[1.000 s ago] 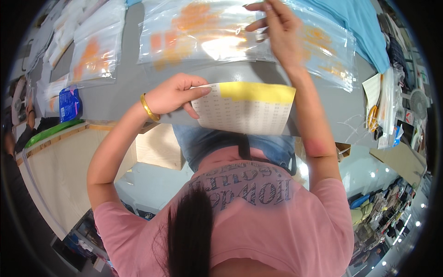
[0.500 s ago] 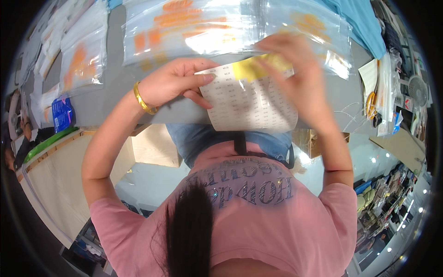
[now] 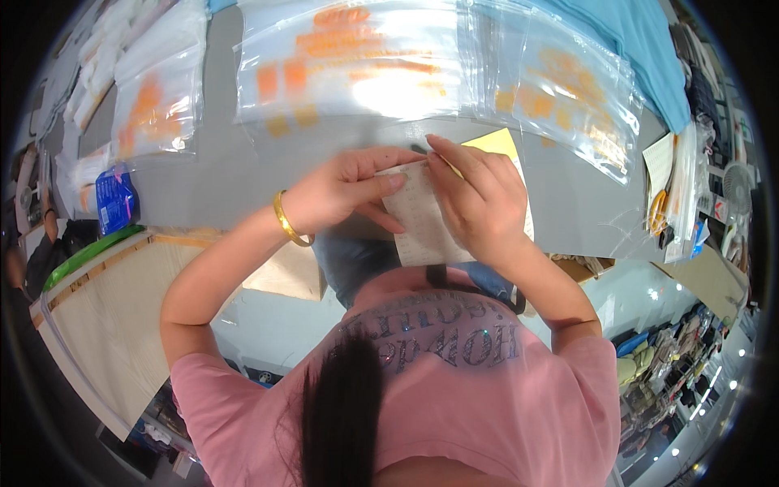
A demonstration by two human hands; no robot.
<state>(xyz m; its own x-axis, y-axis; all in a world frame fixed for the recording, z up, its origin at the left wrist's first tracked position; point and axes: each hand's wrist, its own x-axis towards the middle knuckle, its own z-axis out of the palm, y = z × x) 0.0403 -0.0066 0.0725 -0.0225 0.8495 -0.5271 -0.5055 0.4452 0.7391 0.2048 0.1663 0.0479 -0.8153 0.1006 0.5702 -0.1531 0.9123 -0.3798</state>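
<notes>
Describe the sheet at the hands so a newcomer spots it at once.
At the near edge of the grey table, mid-picture, find the left hand, its wrist ringed by a gold bangle. It pinches a white sheet with faint rows of small print, partly covered by the right hand. A yellow upper-right corner sets that sheet apart from the clear, orange-printed bags beyond it.

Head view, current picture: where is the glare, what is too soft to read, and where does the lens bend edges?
Head view: white glare on the large orange-printed plastic bag; head view: the label sheet's small print is too soft to read; head view: the pale wooden panel's edge bows near the left rim.
</notes>
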